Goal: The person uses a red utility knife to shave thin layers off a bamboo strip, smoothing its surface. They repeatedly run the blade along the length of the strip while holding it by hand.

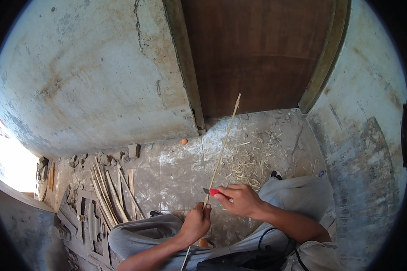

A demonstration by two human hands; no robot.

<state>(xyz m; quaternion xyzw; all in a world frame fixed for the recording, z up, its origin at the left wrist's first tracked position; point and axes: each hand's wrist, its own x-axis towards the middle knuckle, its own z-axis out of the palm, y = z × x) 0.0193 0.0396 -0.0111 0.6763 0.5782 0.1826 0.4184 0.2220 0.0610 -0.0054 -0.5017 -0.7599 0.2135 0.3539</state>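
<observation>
A long thin wooden stick [223, 144] slants up and away from my lap toward the brown door. Low on its length, my left hand [197, 221] is closed round it, and the stick's lower end comes out below the fist. Just above that grip, my right hand [238, 199] holds a knife with a red handle [214, 192]. Its short dark blade [206, 190] lies against the stick, pointing left. Part of the handle is hidden inside my fingers.
Curled wood shavings [248, 167] litter the floor beyond my right knee. Several split wooden strips [106, 189] lean at the left beside a grey slotted frame [92, 226]. A small orange ball [184, 141] rests near the wall. The brown door [257, 54] stands ahead.
</observation>
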